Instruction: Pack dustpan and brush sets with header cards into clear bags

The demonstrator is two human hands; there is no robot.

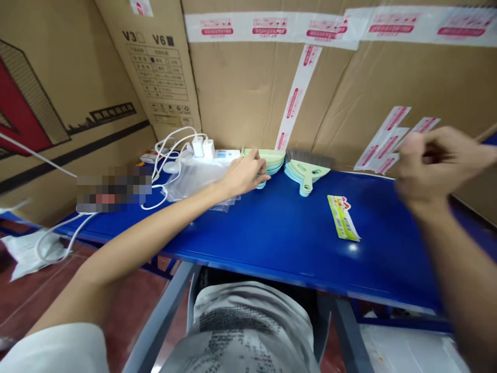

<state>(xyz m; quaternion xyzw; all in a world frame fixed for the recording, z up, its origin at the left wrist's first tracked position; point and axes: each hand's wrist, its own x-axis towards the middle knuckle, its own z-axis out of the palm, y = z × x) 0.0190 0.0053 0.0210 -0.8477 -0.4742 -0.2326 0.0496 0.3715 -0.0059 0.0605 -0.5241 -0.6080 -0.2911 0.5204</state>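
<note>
My left hand [244, 173] reaches across the blue table [279, 233] and rests its fingers on a stack of pale green and blue dustpans [269, 158] at the back. Beside that stack lies a stack of small brushes with grey bristles [306, 168]. My right hand [430, 160] hovers blurred above the table's right side, fingers curled, near strips of printed tape on the cardboard; whether it holds anything is unclear. A green and yellow printed label card [342, 217] lies flat on the table between the hands.
Clear plastic bags [194, 178] lie left of the dustpans, beside a white power strip with chargers [209, 150] and white cables [163, 155]. Cardboard boxes [248, 88] wall the back and left. A white bag [27, 251] sits on the red floor.
</note>
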